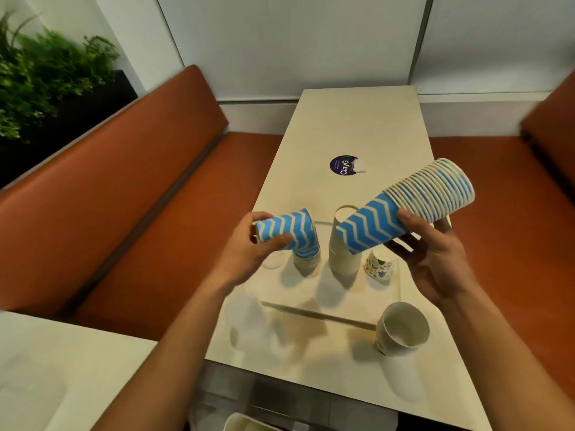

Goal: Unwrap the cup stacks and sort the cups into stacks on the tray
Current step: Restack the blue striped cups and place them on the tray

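**Student:** How is the scene lit?

**Tutor:** Fairly brightly, from overhead and somewhat beyond the table's (357,126) far edge: the white stack (342,253) and the lone white cup (401,331) cast soft shadows toward the near edge. The wall (295,42) is pale and evenly bright; the plant (46,73), upper left, sits in deep shade.

**Student:** And the sharpness?

**Tutor:** The left hand (249,244) and the striped cup (286,231) it grips are smeared by motion; the right hand (435,259), holding the striped stack (404,213), is crisper. Wide-angle distortion bows the wall seams and the table's long edges, and the bottom margin is soft and indistinct.
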A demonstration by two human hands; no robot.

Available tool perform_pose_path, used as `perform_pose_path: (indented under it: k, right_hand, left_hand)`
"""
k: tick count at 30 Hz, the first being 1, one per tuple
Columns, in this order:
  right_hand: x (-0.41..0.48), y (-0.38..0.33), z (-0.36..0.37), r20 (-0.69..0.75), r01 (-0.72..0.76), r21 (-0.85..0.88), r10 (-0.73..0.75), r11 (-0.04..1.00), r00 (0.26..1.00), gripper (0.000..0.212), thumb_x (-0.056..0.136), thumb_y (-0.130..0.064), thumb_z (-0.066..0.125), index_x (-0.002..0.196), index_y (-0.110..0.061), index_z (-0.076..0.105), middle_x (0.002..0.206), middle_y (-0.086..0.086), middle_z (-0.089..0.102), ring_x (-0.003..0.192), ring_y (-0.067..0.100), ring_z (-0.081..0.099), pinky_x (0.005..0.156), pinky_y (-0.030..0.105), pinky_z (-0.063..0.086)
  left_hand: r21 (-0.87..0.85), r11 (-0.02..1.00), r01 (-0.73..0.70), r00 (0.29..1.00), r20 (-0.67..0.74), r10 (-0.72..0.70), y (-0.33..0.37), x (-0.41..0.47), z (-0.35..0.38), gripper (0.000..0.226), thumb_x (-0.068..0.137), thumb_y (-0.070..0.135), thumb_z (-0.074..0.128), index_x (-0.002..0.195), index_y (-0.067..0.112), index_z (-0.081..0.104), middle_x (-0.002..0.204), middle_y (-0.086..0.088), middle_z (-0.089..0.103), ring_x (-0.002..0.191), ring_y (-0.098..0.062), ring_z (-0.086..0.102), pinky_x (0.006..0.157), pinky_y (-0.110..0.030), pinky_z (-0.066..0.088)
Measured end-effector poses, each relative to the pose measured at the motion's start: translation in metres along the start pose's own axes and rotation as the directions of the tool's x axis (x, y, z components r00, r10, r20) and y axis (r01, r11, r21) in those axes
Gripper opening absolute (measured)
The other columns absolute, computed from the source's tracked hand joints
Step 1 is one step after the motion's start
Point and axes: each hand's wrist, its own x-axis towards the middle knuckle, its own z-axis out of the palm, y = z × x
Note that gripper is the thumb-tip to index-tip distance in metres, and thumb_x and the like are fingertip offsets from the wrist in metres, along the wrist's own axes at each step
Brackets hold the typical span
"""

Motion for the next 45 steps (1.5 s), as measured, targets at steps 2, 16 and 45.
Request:
perform_pose_path:
  k: [2, 16, 45]
  right_hand:
    - [0.0, 0.002, -0.006, 0.001, -0.008, 0.004, 0.008, 1.0, 1.0, 0.068, 0.081, -0.013, 0.073, 0.145, -0.013, 0.049, 0.12, 0.005, 0.07, 0.114, 0.026, 0.07, 0.088, 0.04, 0.059]
    - [0.006, 0.015, -0.024, 0.046, -0.081, -0.039, 0.083, 0.996, 0.995, 0.075, 0.076, -0.016, 0.081, 0.144, -0.013, 0.049, 0.126, 0.01, 0.069, 0.118, 0.032, 0.068, 0.097, 0.048, 0.056]
    - [0.002, 0.021, 0.007, 0.199, -0.089, -0.077, 0.102, 0.993, 0.975, 0.079, 0.065, -0.009, 0.091, 0.135, -0.005, 0.055, 0.125, 0.014, 0.07, 0.115, 0.029, 0.07, 0.082, 0.034, 0.06]
  left_hand:
    - [0.363, 0.932, 0.01, 0.997, -0.07, 0.017, 0.005, 0.011, -0.006, 0.064, 0.066, 0.047, 0.09, 0.115, 0.03, 0.053, 0.105, 0.004, 0.067, 0.092, -0.021, 0.065, 0.075, -0.039, 0.056]
    - [0.888, 0.435, -0.153, 0.987, 0.116, 0.111, 0.026, 0.086, 0.048, 0.07, 0.082, 0.051, 0.079, 0.136, 0.018, 0.048, 0.125, -0.006, 0.063, 0.117, -0.031, 0.055, 0.075, -0.038, 0.041]
    - [-0.195, 0.979, 0.056, 0.993, 0.113, -0.034, 0.03, 0.015, 0.029, 0.052, 0.088, 0.034, 0.078, 0.134, 0.023, 0.056, 0.132, -0.006, 0.064, 0.109, -0.016, 0.069, 0.091, -0.039, 0.06]
